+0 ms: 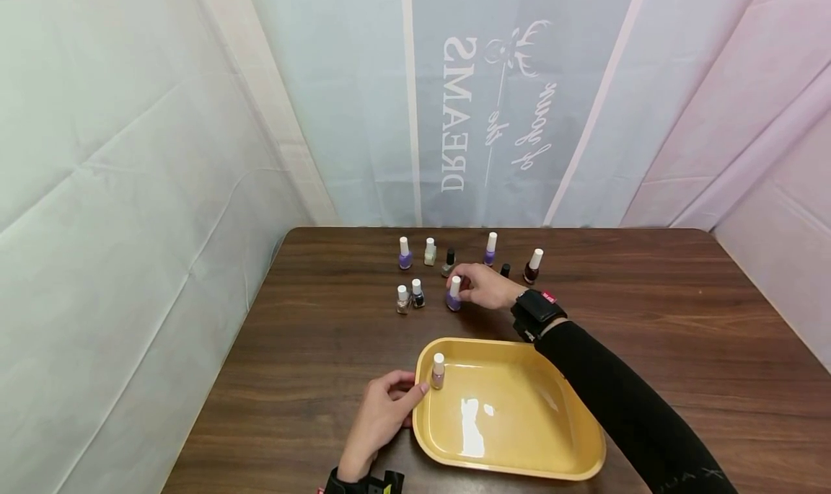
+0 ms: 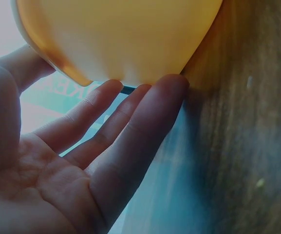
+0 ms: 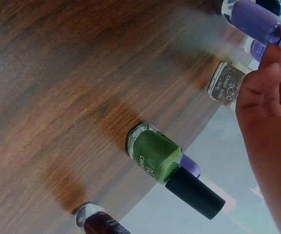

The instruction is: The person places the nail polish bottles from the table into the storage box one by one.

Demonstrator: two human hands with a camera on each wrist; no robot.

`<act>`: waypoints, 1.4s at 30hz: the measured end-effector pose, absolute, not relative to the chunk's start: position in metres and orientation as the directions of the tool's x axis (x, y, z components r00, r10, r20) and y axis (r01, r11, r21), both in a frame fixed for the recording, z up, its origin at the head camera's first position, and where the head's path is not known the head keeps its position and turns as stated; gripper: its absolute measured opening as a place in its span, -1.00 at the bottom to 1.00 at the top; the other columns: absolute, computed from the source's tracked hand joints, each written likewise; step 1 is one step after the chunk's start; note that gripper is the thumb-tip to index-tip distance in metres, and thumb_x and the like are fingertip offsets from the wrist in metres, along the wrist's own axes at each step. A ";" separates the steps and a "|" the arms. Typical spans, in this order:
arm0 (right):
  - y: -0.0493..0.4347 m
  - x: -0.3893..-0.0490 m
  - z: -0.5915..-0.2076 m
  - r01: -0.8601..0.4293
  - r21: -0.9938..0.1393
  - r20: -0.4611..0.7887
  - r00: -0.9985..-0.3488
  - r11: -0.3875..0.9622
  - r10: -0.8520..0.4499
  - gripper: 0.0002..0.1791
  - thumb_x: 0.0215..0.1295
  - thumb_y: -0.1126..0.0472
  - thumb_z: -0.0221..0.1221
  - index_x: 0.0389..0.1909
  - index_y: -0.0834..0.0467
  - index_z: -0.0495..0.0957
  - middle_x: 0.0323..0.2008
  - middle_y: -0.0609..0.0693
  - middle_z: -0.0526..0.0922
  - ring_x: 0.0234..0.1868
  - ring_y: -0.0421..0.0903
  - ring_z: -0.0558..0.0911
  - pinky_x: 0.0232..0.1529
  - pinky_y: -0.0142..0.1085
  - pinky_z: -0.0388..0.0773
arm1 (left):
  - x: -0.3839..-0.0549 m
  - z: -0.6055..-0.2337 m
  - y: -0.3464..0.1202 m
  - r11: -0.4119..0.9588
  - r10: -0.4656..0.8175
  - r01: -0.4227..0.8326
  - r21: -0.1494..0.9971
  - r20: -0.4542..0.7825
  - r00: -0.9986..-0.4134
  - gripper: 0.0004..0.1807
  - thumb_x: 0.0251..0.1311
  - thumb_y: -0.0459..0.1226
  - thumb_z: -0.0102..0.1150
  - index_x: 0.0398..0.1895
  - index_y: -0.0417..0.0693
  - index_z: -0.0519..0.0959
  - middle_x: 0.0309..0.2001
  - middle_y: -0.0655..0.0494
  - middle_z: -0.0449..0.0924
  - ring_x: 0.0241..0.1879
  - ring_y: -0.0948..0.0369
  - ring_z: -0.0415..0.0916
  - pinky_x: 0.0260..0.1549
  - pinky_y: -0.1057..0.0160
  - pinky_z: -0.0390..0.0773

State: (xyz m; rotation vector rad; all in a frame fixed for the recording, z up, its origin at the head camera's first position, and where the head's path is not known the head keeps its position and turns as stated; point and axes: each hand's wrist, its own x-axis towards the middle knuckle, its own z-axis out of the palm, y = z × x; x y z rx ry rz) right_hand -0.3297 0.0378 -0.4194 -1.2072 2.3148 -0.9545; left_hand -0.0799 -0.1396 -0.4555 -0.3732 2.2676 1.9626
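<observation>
My right hand point(image 1: 487, 286) pinches a purple nail polish bottle point(image 1: 453, 301) with a white cap, upright beyond the tray. In the right wrist view the fingertips meet that purple bottle's glass; whether its base touches the table I cannot tell. My left hand point(image 1: 379, 415) grips the left side of a yellow tray point(image 1: 509, 472), thumb at the rim and fingers against the outer wall. Inside the tray's far left corner stands a pinkish nail polish bottle point(image 1: 438, 373). Just left of the right hand are a dark bottle point(image 1: 418, 299) and a glittery bottle point(image 1: 402, 305), side by side.
Farther back stand a purple bottle point(image 1: 405, 259), a pale bottle point(image 1: 430, 254), a grey glitter bottle point(image 1: 448, 267) and another purple bottle point(image 1: 490, 254). A green bottle point(image 3: 155, 151) and a dark red bottle point(image 1: 531, 272) stand behind the right wrist. Fabric hangs behind the wooden table point(image 1: 292, 378).
</observation>
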 end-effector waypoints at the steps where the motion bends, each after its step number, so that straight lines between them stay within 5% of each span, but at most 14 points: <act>1: 0.038 -0.330 -0.420 -0.585 -0.703 0.000 -0.568 0.404 -0.823 -0.79 0.27 0.40 0.18 -0.09 0.23 0.53 -0.24 0.04 0.60 -0.27 -0.14 0.52 -0.23 -0.31 0.50 | -0.080 -0.456 -0.140 0.127 -0.108 -0.264 0.956 -0.251 -0.962 -0.55 0.23 -0.10 0.26 0.04 -0.27 0.56 -0.15 -0.15 0.68 -0.32 0.11 0.67 -0.52 0.29 0.65; 42: 0.059 -0.316 -0.386 -0.638 -0.665 0.085 -0.581 0.388 -0.810 -0.81 0.34 0.30 0.16 -0.07 0.26 0.53 -0.32 -0.05 0.60 -0.33 -0.16 0.51 -0.29 -0.32 0.49 | -0.079 -0.454 -0.139 0.144 -0.119 -0.273 0.951 -0.257 -0.959 -0.52 0.21 -0.07 0.27 0.04 -0.25 0.57 -0.20 -0.14 0.70 -0.38 0.19 0.66 -0.53 0.32 0.63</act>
